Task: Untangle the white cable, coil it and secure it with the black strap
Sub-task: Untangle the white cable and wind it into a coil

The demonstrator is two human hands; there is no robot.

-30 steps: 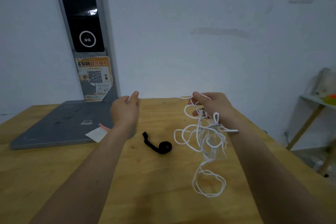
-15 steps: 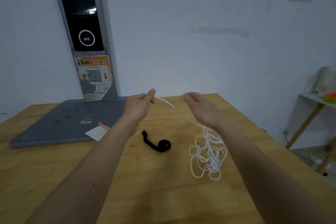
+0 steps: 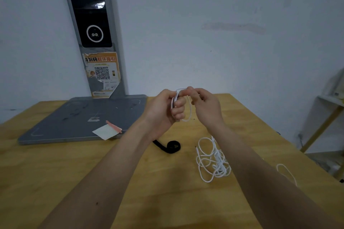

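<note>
My left hand (image 3: 167,107) is closed around a few loops of the white cable (image 3: 212,161), held above the table. Facing it, my right hand (image 3: 205,105) pinches the same cable at the top of a loop that hangs between the two hands. The remainder of the cable lies in a loose tangle on the wooden table (image 3: 55,169) under my right forearm, and one loop shows to the right of that forearm. The black strap (image 3: 170,147) lies partly rolled on the table below my left wrist, touched by neither hand.
A grey device base (image 3: 74,122) with a tall dark post (image 3: 91,24) stands at the back left. A white paper slip (image 3: 106,132) lies on its front edge. A shelf (image 3: 327,109) stands off the table's right edge. A white wall is behind.
My hands have come together from spread apart. The cable, stretched between them before, is now wound in loops around my left hand. The tangle has stayed on the table.
</note>
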